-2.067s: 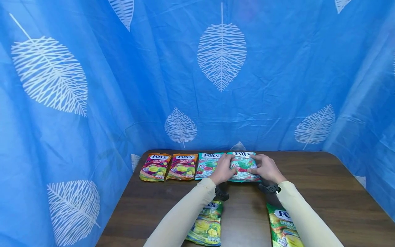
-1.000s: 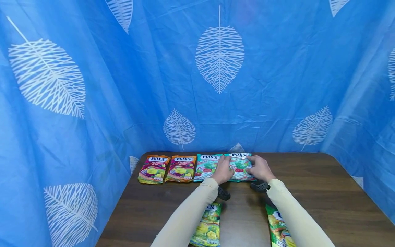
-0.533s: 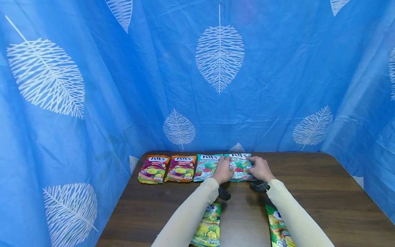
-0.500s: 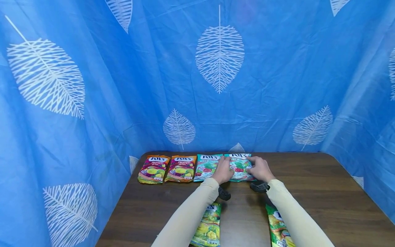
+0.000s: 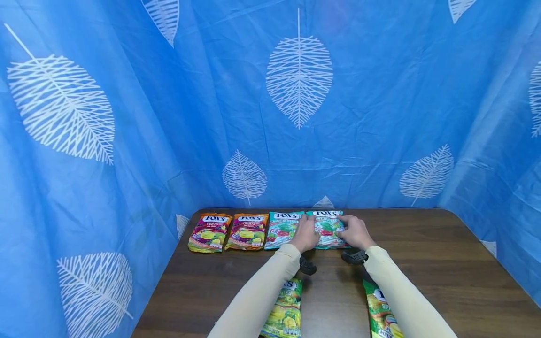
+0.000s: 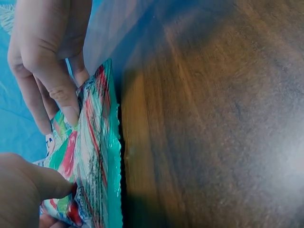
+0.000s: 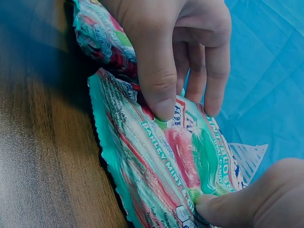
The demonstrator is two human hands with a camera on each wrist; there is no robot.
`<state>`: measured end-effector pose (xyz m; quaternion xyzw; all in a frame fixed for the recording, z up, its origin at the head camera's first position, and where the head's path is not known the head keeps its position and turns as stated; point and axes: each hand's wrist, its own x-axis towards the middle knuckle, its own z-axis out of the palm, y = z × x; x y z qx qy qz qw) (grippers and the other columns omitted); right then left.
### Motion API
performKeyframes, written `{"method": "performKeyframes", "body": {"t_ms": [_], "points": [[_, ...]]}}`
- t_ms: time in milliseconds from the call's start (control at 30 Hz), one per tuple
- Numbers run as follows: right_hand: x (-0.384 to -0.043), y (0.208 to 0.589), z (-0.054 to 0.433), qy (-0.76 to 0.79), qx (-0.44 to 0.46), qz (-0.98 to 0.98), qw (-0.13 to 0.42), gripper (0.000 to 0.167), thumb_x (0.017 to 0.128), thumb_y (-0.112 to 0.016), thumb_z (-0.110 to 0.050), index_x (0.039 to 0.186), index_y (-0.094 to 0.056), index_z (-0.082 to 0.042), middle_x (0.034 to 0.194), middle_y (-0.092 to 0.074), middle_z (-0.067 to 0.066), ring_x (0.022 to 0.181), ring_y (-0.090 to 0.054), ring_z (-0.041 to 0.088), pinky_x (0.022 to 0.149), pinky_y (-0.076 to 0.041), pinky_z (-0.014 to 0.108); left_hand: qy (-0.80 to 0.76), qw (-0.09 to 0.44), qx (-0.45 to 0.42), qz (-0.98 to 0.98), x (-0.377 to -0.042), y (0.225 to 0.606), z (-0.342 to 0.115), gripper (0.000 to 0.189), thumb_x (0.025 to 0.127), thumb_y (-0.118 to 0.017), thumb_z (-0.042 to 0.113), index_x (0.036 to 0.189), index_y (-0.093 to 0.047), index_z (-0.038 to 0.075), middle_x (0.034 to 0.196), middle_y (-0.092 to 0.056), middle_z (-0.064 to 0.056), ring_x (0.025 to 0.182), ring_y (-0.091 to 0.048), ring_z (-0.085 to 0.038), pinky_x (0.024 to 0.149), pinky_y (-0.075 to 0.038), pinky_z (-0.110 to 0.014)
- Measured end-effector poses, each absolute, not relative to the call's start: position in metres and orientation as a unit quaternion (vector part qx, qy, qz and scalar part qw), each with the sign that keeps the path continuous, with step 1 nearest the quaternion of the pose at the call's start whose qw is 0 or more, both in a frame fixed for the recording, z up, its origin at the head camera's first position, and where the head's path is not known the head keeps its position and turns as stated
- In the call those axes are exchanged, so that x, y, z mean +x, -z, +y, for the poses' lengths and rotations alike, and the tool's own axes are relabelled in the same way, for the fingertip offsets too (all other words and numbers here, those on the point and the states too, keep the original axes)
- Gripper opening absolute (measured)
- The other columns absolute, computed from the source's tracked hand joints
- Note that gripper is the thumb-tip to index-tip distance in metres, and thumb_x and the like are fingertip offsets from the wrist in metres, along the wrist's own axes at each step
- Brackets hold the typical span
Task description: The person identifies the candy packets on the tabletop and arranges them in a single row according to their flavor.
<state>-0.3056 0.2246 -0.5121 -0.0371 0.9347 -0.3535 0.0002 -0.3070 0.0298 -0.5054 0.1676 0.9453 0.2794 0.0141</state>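
A teal Mint Blossom candy bag [image 5: 326,231] lies at the table's far edge, label up, fourth from the left in a row. My left hand [image 5: 306,234] grips its left side and my right hand [image 5: 357,233] its right side. In the left wrist view, the left thumb [image 6: 47,183] presses the wrapper [image 6: 92,142] near its lower seam. The right wrist view shows the right thumb [image 7: 213,207] on the printed front, the other fingers mostly hidden. Close on the left lies a matching teal bag [image 5: 279,231], partly covered by my left hand.
Two orange-purple Fruits candy bags [image 5: 210,233] continue the row leftward. Nearer, a yellow-green bag [image 5: 285,312] lies partly under my left forearm and a green Spring Tea bag [image 5: 379,307] partly under the right. A blue leaf-print curtain [image 5: 359,117] hangs behind the wooden table [image 5: 444,272].
Since two seconds ago, the held candy bag and my right hand have shifted slightly left, narrowing the gap to the matching teal bag. Over the last half second the hands stay almost still.
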Motion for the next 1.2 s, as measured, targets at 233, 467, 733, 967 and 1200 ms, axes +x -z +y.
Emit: {"method": "performKeyframes", "body": {"t_ms": [233, 467, 733, 967, 1200], "points": [[-0.305, 0.514, 0.225, 0.353, -0.028, 0.935, 0.004, 0.061, 0.097, -0.079, -0.002, 0.152, -0.055, 0.012, 0.153, -0.05, 0.04, 0.137, -0.053, 0.054, 0.111, -0.045, 0.067, -0.273, -0.006, 0.156, 0.949, -0.303, 0.51, 0.035, 0.049, 0.099, -0.076, 0.003, 0.145, -0.062, 0.0, 0.138, -0.053, -0.02, 0.125, -0.058, -0.031, 0.105, -0.054, -0.039], [-0.302, 0.513, 0.223, 0.343, -0.044, 0.938, -0.007, 0.057, 0.096, -0.078, -0.002, 0.146, -0.059, 0.015, 0.144, -0.057, 0.039, 0.123, -0.06, 0.048, 0.106, -0.049, 0.065, -0.26, -0.034, 0.168, 0.95, -0.296, 0.512, 0.036, 0.046, 0.097, -0.079, 0.004, 0.14, -0.064, 0.003, 0.138, -0.05, -0.019, 0.127, -0.054, -0.031, 0.098, -0.057, -0.039], [-0.289, 0.51, 0.227, 0.32, -0.066, 0.943, -0.059, 0.05, 0.095, -0.078, -0.002, 0.139, -0.063, 0.018, 0.129, -0.063, 0.037, 0.113, -0.062, 0.047, 0.098, -0.054, 0.062, -0.272, -0.079, 0.172, 0.943, -0.286, 0.514, 0.038, 0.05, 0.096, -0.081, 0.009, 0.142, -0.063, 0.003, 0.14, -0.049, -0.017, 0.126, -0.051, -0.029, 0.09, -0.058, -0.035], [-0.253, 0.495, 0.234, 0.303, -0.073, 0.942, -0.119, 0.042, 0.094, -0.078, -0.004, 0.13, -0.069, 0.016, 0.122, -0.068, 0.035, 0.115, -0.065, 0.053, 0.095, -0.053, 0.067, -0.355, -0.149, 0.204, 0.9, -0.29, 0.559, 0.054, 0.055, 0.093, -0.083, 0.019, 0.142, -0.06, 0.008, 0.139, -0.048, -0.014, 0.124, -0.05, -0.028, 0.093, -0.058, -0.041], [-0.206, 0.482, 0.242, 0.331, -0.091, 0.928, -0.145, 0.035, 0.095, -0.082, -0.002, 0.127, -0.074, 0.009, 0.12, -0.073, 0.03, 0.102, -0.072, 0.045, 0.084, -0.061, 0.06, -0.399, -0.093, 0.253, 0.877, -0.245, 0.55, 0.058, 0.046, 0.101, -0.07, 0.02, 0.143, -0.057, 0.008, 0.129, -0.054, -0.009, 0.116, -0.055, -0.022, 0.09, -0.056, -0.041]]}}
